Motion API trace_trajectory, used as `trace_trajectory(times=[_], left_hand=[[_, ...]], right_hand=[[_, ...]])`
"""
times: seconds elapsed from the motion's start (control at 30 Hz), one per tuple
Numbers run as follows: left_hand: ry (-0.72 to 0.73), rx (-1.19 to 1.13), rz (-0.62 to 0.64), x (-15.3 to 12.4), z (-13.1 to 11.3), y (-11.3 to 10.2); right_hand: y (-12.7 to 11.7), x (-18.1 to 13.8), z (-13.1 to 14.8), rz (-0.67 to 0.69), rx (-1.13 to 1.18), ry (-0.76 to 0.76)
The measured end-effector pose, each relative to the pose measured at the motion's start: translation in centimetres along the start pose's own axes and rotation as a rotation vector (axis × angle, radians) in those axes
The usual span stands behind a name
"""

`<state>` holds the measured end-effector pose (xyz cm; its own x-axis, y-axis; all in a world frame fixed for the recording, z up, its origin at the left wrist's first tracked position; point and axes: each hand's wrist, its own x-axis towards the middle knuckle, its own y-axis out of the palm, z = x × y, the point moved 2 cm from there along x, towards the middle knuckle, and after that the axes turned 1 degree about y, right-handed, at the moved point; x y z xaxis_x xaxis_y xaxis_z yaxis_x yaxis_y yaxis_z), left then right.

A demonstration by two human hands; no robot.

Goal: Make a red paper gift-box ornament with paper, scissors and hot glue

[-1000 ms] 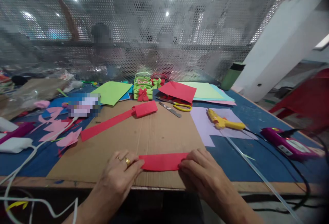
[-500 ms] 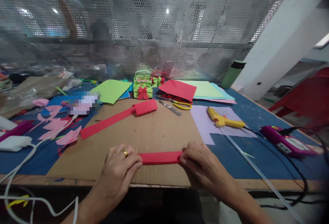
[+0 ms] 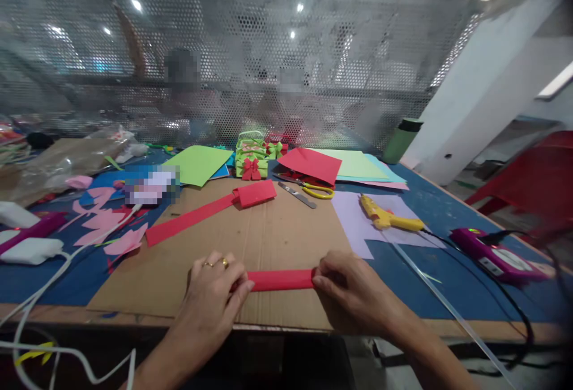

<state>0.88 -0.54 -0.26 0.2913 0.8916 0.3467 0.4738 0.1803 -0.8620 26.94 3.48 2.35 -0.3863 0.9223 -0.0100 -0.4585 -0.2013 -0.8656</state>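
A narrow red paper strip (image 3: 282, 280) lies level just over the cardboard sheet (image 3: 286, 229), stretched between my two hands. My left hand (image 3: 219, 285), with gold rings on it, pinches the strip's left end. At the right end, my right hand (image 3: 344, 282) has thumb and fingers closed on the paper. The fingers hide both ends of the strip. Beyond them, a longer red strip (image 3: 192, 220) runs up to a folded red paper piece (image 3: 255, 193) on the cardboard.
Yellow-handled scissors (image 3: 320, 191) and a metal blade (image 3: 298, 195) lie at the cardboard's far edge. A yellow glue gun (image 3: 389, 217) rests on lilac paper (image 3: 349, 217). Small green paper bags (image 3: 250, 166) stand behind. White cables (image 3: 67, 264) and pink scraps (image 3: 101, 223) are at left.
The camera view has tilted up slightly, so the table sits a little lower. Both hands keep hold of the red strip, with only slight finger shifts.
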Motion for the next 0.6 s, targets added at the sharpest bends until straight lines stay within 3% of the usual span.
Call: trace_trajectory(times=[0.2, 0.47, 0.6], left_hand=[[-0.02, 0.086, -0.015, 0.38, 0.19, 0.71], [0.004, 0.143, -0.002, 0.56, 0.21, 0.86], [0.022, 0.18, -0.028, 0.48, 0.0, 0.66]], right_hand=[[-0.51, 0.41, 0.52, 0.073, -0.005, 0.076], [-0.61, 0.26, 0.35, 0.059, -0.04, 0.048], [-0.31, -0.26, -0.16, -0.023, -0.142, 0.009]])
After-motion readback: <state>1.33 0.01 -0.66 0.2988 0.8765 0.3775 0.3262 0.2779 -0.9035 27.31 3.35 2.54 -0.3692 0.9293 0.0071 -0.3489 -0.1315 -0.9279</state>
